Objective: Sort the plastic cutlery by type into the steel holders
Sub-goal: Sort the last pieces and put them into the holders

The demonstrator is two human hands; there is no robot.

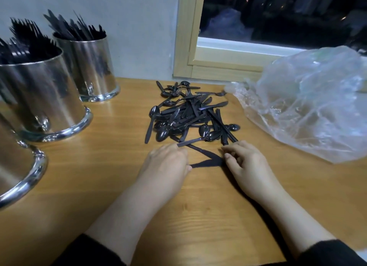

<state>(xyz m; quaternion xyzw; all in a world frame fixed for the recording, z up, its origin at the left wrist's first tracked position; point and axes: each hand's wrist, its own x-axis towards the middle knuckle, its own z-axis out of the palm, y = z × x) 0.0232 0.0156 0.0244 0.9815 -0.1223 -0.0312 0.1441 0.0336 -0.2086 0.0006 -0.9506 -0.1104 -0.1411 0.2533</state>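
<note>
A loose pile of black plastic cutlery, with spoons, knives and forks mixed, lies on the wooden table near the wall. My left hand sits at the pile's near edge with its fingers curled, and the thumb pinches the tip of a black knife lying flat between my hands. My right hand grips the other end of that knife together with a couple of knife handles that reach back into the pile. At the left stand three steel holders: one full of forks, one full of knives, and a third whose contents are out of view.
A crumpled clear plastic bag lies at the right of the table, close to the pile. A wooden window frame and a grey wall stand behind. My dark sleeves show at the bottom edge.
</note>
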